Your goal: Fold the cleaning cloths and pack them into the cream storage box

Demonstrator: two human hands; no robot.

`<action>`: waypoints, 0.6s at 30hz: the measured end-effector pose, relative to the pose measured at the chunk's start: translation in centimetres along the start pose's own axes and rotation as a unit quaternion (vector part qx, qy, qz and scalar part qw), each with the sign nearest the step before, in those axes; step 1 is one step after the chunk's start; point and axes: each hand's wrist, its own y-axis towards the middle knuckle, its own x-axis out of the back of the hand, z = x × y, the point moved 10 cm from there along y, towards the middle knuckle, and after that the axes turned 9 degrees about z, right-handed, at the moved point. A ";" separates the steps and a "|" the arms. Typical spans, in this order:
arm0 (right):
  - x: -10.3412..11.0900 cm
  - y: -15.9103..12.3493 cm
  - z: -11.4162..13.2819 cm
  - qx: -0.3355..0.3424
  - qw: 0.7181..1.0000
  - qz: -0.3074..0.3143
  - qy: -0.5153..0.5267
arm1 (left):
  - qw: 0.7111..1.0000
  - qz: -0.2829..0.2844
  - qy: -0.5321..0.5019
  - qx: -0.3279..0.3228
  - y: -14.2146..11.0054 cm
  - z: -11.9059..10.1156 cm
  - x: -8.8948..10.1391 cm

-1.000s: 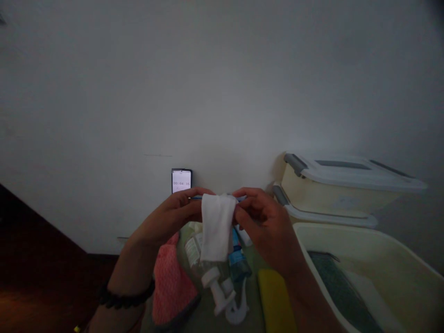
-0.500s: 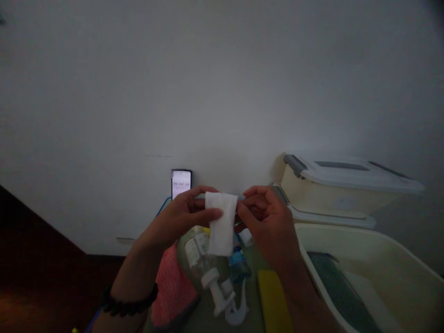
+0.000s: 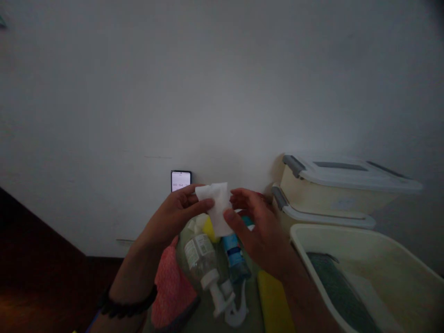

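A folded white tissue (image 3: 219, 212) is held up between my two hands, above the bottles. My left hand (image 3: 180, 206) pinches its left side, thumb in front and fingers behind. At its right edge is my right hand (image 3: 258, 222), closed with the thumb against the tissue and the fingers curled, partly hidden behind. Below lie a clear pump bottle (image 3: 201, 254) with a white pump head and a blue bottle (image 3: 234, 254). Something yellow (image 3: 210, 229) shows between these bottles.
A pink cloth (image 3: 173, 291) lies left of the bottles, a white hook-shaped piece (image 3: 237, 314) and a yellow item (image 3: 274, 303) nearer me. A phone (image 3: 181, 180) leans on the wall. Right, an uncovered cream bin (image 3: 374, 236) stands before stacked lidded boxes (image 3: 340, 196).
The tissue has moved slightly up and left, and its lower end is now folded or turned shorter. My right thumb has come onto its edge. More of the blue bottle shows.
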 end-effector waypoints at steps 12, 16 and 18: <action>-0.1 -0.1 1.4 0.017 0.995 -0.022 -0.091 | 0.998 0.046 0.009 -0.040 -0.5 -1.4 -0.6; -0.8 -0.4 2.3 0.035 0.985 0.013 -0.168 | 0.996 0.046 0.076 -0.026 -0.9 -2.0 -0.3; -1.1 -0.4 2.1 0.027 0.982 0.032 -0.182 | 0.995 0.033 0.089 -0.011 -1.0 -1.9 0.0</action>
